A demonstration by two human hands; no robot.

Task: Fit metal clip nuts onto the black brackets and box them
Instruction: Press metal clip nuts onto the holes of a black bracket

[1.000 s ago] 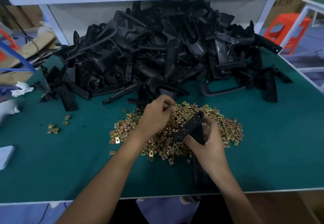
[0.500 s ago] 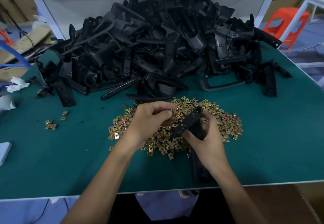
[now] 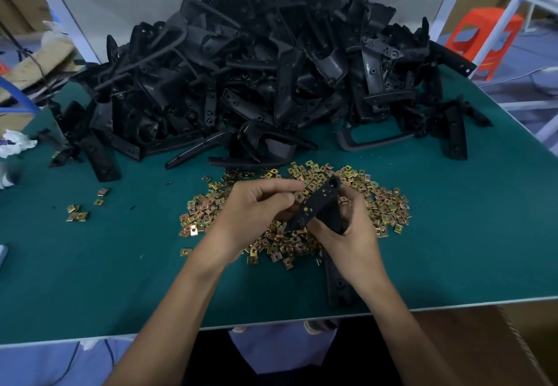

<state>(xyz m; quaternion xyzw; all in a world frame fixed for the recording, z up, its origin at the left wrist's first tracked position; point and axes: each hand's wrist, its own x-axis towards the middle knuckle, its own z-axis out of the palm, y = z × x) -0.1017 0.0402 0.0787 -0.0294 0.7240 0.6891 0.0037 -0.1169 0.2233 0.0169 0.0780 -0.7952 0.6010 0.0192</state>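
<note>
Fingers (image 3: 279,187) tight round clip nut (image 3: 299,196) and bracket (image 3: 320,201).

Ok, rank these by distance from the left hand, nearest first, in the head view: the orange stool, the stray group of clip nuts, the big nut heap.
1. Big nut heap: directly beneath the left hand.
2. Stray group of clip nuts: lying well off to its left.
3. Orange stool: far back on the right.
</note>
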